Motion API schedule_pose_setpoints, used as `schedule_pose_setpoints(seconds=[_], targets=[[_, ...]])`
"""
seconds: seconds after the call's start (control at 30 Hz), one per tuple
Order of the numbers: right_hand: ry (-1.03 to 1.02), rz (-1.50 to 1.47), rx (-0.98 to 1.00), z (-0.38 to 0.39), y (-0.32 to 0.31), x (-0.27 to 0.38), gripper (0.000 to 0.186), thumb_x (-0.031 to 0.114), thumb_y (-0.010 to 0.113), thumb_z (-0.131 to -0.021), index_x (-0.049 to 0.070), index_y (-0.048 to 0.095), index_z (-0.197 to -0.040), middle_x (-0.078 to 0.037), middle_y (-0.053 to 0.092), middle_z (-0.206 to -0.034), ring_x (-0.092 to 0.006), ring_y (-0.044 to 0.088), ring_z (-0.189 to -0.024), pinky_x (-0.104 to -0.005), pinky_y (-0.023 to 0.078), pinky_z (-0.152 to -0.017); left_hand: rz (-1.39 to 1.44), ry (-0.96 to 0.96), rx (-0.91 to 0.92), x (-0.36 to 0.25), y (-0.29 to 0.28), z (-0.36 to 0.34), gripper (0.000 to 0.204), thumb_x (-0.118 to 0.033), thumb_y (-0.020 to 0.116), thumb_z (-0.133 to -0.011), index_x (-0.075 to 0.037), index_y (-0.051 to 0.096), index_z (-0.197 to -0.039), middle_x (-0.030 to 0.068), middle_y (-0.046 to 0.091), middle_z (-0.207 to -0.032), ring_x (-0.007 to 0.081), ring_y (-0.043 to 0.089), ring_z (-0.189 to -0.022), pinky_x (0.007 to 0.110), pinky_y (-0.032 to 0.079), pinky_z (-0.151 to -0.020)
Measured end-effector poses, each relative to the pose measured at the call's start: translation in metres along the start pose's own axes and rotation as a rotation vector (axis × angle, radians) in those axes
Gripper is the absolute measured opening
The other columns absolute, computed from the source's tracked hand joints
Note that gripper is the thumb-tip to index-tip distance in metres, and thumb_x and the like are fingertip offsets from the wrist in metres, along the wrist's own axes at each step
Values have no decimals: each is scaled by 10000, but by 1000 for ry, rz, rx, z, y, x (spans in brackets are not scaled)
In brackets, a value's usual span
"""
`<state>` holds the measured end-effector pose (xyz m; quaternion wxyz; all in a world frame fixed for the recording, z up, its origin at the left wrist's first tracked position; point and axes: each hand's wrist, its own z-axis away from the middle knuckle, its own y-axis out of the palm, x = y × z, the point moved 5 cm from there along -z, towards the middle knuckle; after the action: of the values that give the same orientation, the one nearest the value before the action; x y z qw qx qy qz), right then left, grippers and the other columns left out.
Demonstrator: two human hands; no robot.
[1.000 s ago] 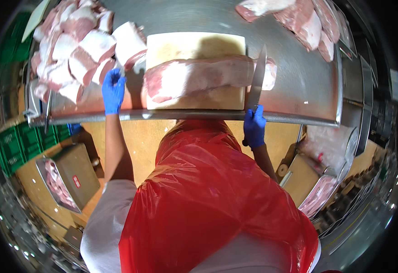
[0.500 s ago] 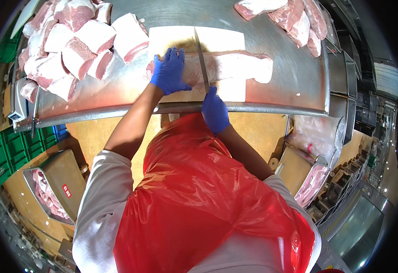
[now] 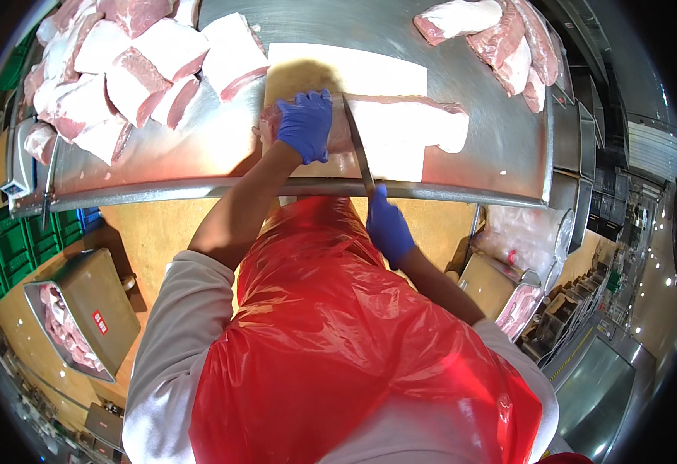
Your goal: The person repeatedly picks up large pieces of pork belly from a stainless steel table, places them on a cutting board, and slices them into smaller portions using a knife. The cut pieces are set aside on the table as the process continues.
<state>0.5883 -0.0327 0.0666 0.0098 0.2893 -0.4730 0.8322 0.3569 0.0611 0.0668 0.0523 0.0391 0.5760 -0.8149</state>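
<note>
A long slab of raw meat, pale with fat, lies across a white cutting board, its right end reaching past the board. My left hand, in a blue glove, grips the slab's left part with fingers curled over it. In a blue glove too, my right hand is closed round the handle of a long knife, just off the table's near edge. The blade crosses the slab right beside my left hand, its tip at the slab's far edge. How deep it sits I cannot tell.
On the metal table, several cut chunks of meat are heaped at the left, and more pieces lie at the far right. Below stand a meat-filled metal bin, green crates and a second bin at the right.
My right hand has drawn the knife back toward me, its tip dropping to the slab. My left hand's spread fingers have curled in, closer to the blade. The whole view has shifted slightly.
</note>
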Motion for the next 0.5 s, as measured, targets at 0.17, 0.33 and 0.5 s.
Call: schedule_pose_setpoints(seconds=[0.17, 0.33, 0.5], targets=[[-335, -2, -114, -128, 1, 27, 238, 62, 489, -920, -68, 469, -1118, -282, 627, -804, -411, 644, -747, -490, 491, -621, -95, -47, -15, -8, 4, -1, 1172, -423, 902, -569, -28, 308, -1499, 135, 528, -1289, 313, 543, -1195, 562, 478, -883], [-226, 165, -62, -86, 22, 6, 349, 86, 497, -907, -61, 440, -1218, -312, 629, -877, -425, 642, -825, -492, 506, -702, -45, -57, -92, 17, -2, -2, 1018, -387, 847, -597, -27, 411, -1443, 157, 586, -1237, 334, 599, -1130, 523, 507, -868], [100, 110, 206, 48, 20, -50, 254, 161, 475, -969, 0, 392, -1147, -289, 659, -820, -475, 653, -751, -573, 509, -652, 648, 1, 32, 108, -12, -26, 693, -377, 820, -669, 16, 611, -1200, 216, 692, -1077, 313, 678, -983, 397, 537, -885]])
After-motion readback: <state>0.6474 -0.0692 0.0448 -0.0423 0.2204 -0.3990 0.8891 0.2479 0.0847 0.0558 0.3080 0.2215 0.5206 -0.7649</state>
